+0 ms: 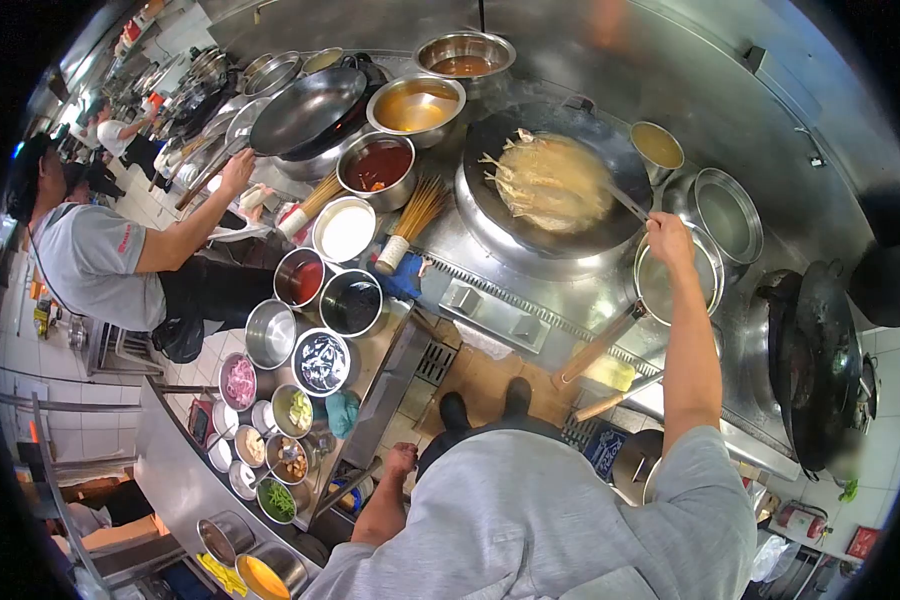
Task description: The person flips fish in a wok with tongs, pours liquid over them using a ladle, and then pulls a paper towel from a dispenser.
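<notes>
My right hand [670, 240] is closed round the handle of a long metal cooking utensil [627, 203]. The utensil slants down into a large wok [490, 215], and its working end is hidden in the food. Whole fish [550, 185] lie side by side in pale, steaming liquid in the wok. Low by my left side, my left hand [402, 459] is curled into a loose fist, with nothing visible in it. It hangs beside the prep counter [370, 400], apart from the bowls there.
Beside the wok sit a strainer [678, 275] and a pot of water [728, 215]. Bamboo brushes [410, 225] and a bowl of red sauce [377, 165] stand left. A co-worker [120, 250] grips another wok [310, 110]. Ingredient bowls, one with sliced onion [238, 381], crowd the counter.
</notes>
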Demonstrator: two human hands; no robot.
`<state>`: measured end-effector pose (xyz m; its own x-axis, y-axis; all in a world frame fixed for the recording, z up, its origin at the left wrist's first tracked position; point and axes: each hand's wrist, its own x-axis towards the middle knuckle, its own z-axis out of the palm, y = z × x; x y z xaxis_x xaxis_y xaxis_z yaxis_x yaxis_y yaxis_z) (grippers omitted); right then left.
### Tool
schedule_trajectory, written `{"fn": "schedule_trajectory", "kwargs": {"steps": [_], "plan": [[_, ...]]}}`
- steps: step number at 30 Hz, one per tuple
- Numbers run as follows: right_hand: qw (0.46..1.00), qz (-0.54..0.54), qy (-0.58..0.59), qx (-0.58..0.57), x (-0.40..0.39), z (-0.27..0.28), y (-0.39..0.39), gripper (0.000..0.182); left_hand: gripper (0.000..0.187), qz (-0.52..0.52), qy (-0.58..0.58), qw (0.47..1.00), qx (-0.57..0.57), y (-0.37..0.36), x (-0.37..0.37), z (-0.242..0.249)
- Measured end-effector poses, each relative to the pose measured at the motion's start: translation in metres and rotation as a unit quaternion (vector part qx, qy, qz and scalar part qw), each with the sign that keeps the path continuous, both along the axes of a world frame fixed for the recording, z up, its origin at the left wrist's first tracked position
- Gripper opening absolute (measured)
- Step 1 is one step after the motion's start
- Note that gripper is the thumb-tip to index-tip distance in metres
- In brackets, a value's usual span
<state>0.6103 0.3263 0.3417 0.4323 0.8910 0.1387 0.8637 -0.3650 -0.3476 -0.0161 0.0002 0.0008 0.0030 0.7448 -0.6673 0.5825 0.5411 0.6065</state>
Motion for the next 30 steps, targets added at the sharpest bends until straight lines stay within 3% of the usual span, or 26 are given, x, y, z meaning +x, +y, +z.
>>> {"fn": "schedule_trajectory", "kwargs": {"steps": [2, 8, 11, 14, 20, 22, 26, 29, 30], "plan": [[1.000, 0.015, -0.005, 0.026, -0.006, 0.010, -0.007, 0.027, 0.023, 0.101, -0.001, 0.988, -0.119, 0.014, 0.012, 0.026], [0.993, 0.080, -0.082, 0.042, -0.035, 0.062, -0.046, 0.025, 0.016, 0.077, 0.017, 0.994, -0.075, 0.017, 0.014, 0.022], [0.992, 0.082, -0.088, 0.048, -0.044, 0.066, -0.062, 0.025, 0.018, 0.070, -0.010, 0.994, -0.088, 0.028, 0.022, 0.052], [0.992, 0.076, -0.084, 0.063, -0.047, 0.057, -0.077, 0.026, 0.018, -0.087, -0.020, 0.995, 0.041, 0.029, 0.009, 0.025], [0.984, -0.042, 0.019, 0.172, -0.060, 0.004, -0.115, 0.030, 0.016, -0.018, -0.027, 0.998, -0.049, 0.036, -0.005, 0.006], [0.982, -0.075, 0.030, 0.171, -0.081, 0.002, -0.132, 0.031, 0.016, -0.061, -0.015, 0.996, 0.056, 0.030, -0.013, -0.013], [0.956, -0.049, 0.168, 0.235, -0.159, 0.013, -0.152, 0.030, 0.016, -0.278, 0.080, 0.950, 0.120, 0.031, -0.032, -0.025], [0.941, 0.045, 0.223, 0.249, -0.213, 0.006, -0.158, 0.030, 0.019, -0.301, 0.110, 0.946, 0.045, 0.037, -0.038, -0.020], [0.948, 0.064, 0.189, 0.246, -0.230, -0.001, -0.158, 0.030, 0.023, -0.220, 0.100, 0.965, 0.106, 0.039, -0.027, 0.012]]}}
